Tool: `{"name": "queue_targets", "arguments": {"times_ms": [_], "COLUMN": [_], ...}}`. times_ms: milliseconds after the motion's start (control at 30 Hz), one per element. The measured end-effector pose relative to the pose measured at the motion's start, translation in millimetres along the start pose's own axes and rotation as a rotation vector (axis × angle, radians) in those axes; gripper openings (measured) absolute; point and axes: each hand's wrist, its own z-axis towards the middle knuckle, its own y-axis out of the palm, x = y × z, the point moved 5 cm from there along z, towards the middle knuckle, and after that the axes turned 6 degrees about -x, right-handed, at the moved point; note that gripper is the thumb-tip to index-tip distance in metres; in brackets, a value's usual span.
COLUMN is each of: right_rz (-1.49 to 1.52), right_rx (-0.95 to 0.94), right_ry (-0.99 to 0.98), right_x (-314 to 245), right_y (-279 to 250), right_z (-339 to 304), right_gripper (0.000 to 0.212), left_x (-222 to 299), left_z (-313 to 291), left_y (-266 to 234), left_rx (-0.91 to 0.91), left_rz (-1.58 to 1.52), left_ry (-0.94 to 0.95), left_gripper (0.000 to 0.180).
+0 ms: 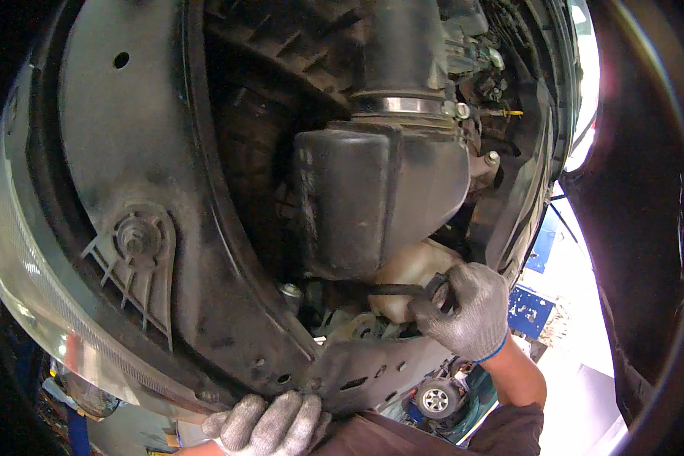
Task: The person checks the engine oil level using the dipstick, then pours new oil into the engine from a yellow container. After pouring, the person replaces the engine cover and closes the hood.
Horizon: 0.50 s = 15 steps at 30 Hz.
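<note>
My right hand (463, 313), in a grey knit glove with a blue cuff edge, is closed with thumb and forefinger around a black cap (436, 289) on a yellowed translucent fluid reservoir (422, 262). A dark strap or hose (394, 289) runs left from the cap across the reservoir. The fingers partly cover the cap, so its seating cannot be made out. My left hand (270, 424), gloved alike, lies with fingers laid over the edge of the car's front body panel (281, 380). It holds no loose thing.
A black plastic air box (349, 201) and an intake duct with a metal hose clamp (406, 105) stand just beyond the reservoir. The headlamp (61, 334) curves along the left. A dark raised panel (650, 190) borders the right. A vehicle wheel (436, 400) shows below.
</note>
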Motion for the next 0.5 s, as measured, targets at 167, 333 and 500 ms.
{"name": "queue_targets", "arguments": {"times_ms": [167,333,500], "right_rz": [-0.120,-0.096,-0.029], "right_rx": [-0.053,0.012,-0.030], "right_ry": [0.027,-0.051,0.043], "right_x": [5.6,1.0,4.3], "right_y": [0.9,0.2,-3.1], "right_z": [2.7,1.9,5.2], "right_gripper": [0.049,0.048,0.030], "left_x": [0.7,2.6,5.3], "left_z": [-5.4,-6.0,2.3], "left_y": [2.5,4.9,7.8], "left_rx": [0.069,0.132,0.033], "left_rz": [0.047,0.062,0.076], "left_ry": [0.011,0.013,0.118], "left_gripper": [0.025,0.024,0.029]}}
